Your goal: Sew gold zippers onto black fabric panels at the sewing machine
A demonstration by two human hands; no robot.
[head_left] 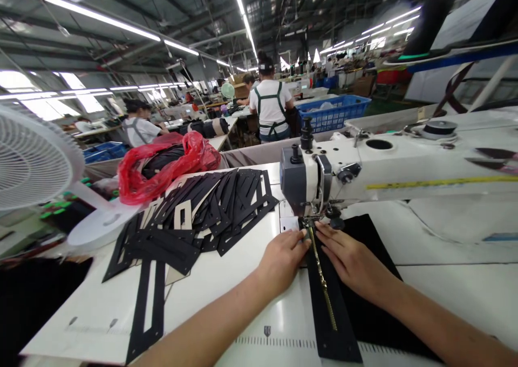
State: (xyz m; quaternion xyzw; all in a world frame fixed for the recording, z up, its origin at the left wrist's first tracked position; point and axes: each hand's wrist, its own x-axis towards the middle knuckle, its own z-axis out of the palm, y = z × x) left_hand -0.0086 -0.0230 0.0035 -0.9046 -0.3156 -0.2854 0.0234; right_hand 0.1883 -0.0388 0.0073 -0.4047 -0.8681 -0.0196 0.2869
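Note:
A black fabric strip with a gold metal zipper [322, 282] lies lengthwise under the head of a white sewing machine [307, 181]. My left hand [283, 259] is closed at the strip's left edge, thumb and fingertips gripping it close to the presser foot. My right hand [356, 262] lies with its fingers stretched out and flat on the strip, right of the zipper teeth. Beneath my right hand spreads a larger black fabric panel [376, 318]. The zipper's pull sits about midway along the visible teeth. The needle area is partly hidden by the machine head and my fingertips.
Many black frame-shaped pieces with slots [210, 210] are heaped on the white table [234, 302] to the left. Behind them sits a red plastic bag [194, 154]. A white fan [36, 156] stands far left. Scissors [496, 156] rest on the machine arm. Other people work beyond.

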